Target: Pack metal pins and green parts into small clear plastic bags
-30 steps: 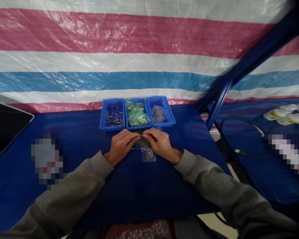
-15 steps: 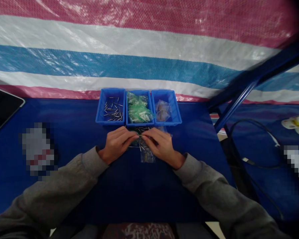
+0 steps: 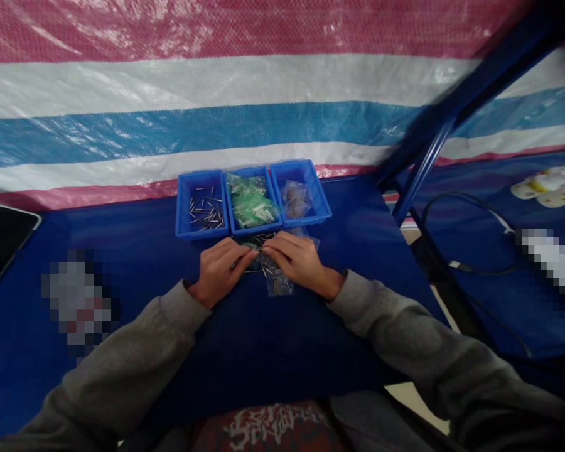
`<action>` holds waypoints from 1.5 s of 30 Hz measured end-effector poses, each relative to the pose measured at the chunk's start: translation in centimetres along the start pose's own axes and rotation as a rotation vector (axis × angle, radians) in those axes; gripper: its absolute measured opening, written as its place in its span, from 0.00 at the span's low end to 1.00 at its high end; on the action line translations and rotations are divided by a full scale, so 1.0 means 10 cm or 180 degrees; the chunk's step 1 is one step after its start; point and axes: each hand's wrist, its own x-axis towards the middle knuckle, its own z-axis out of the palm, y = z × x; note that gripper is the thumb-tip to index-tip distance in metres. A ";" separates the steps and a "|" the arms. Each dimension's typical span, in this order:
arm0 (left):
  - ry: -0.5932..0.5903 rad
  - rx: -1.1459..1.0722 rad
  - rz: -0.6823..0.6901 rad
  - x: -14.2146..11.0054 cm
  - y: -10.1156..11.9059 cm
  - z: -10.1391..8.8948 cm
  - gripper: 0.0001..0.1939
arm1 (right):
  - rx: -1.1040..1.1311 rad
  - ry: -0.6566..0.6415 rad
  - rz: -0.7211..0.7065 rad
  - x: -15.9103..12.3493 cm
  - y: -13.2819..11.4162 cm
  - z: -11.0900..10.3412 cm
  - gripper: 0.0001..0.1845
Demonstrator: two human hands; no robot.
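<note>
My left hand (image 3: 223, 266) and my right hand (image 3: 297, 258) meet fingertip to fingertip in front of the bins, both pinched closed. Whatever lies between the fingertips is too small to make out. Under and behind the hands are several thin dark metal pins (image 3: 265, 237) on the table. A small clear plastic bag (image 3: 281, 287) with brass-coloured pieces lies below my right hand. Three blue bins stand in a row beyond: the left bin (image 3: 183, 207) holds loose metal pins, the middle bin (image 3: 255, 230) green-printed bags, the right bin (image 3: 320, 204) small clear bags.
On the blue table (image 3: 136, 251) a blurred-out object (image 3: 78, 301) lies left, near a dark screen (image 3: 4, 242). At right are a blue metal frame (image 3: 428, 160), a black cable (image 3: 480, 271) and white-and-yellow items (image 3: 550, 185). A striped tarp (image 3: 216, 81) hangs behind.
The camera view has tilted and shifted, so the bins and table appear turned slightly. Both hands stay pinched together at the same place before the bins.
</note>
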 end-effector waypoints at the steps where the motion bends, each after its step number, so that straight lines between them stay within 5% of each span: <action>1: -0.0006 -0.0006 0.0011 0.00 0.01 0.00 0.04 | -0.0036 0.0034 0.0001 0.00 0.00 0.00 0.10; 12: 0.0284 0.0147 0.0296 0.00 0.05 0.04 0.03 | -0.0215 0.0348 -0.0226 -0.06 0.01 0.04 0.09; 23: 0.0219 0.0162 0.0399 -0.05 0.10 0.01 0.04 | -0.0267 0.0195 -0.0301 -0.12 -0.03 0.03 0.09; 35: 0.0398 -0.0110 -0.0139 -0.07 0.19 0.02 0.06 | -0.0306 0.0601 0.0389 -0.12 -0.24 0.09 0.10; 45: 0.0405 0.0088 0.0169 -0.09 0.17 0.04 0.06 | -0.0209 0.0578 0.0507 -0.14 -0.26 0.05 0.11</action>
